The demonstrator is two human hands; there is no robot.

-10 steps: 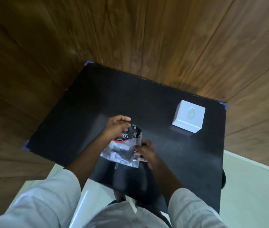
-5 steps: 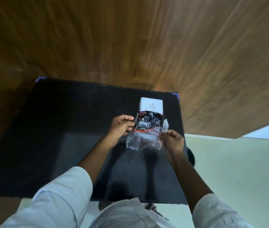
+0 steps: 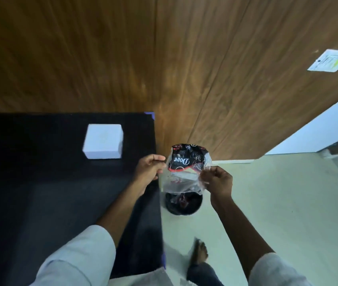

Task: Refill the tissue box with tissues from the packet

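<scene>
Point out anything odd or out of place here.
The packet, pinched by both hands, looks empty and hangs beyond the table's edge above a black bin on the floor. The tissue box sits squarely on the table.

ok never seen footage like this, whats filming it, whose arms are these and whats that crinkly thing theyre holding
There is no machine here: a camera worn on a person's head looks down at their own two bare hands. The left hand and right hand each pinch a side of a mostly clear plastic packet with a black printed top. It looks empty and hangs above a dark bin on the pale floor, beside the black table. On the table sits a white tissue box.
</scene>
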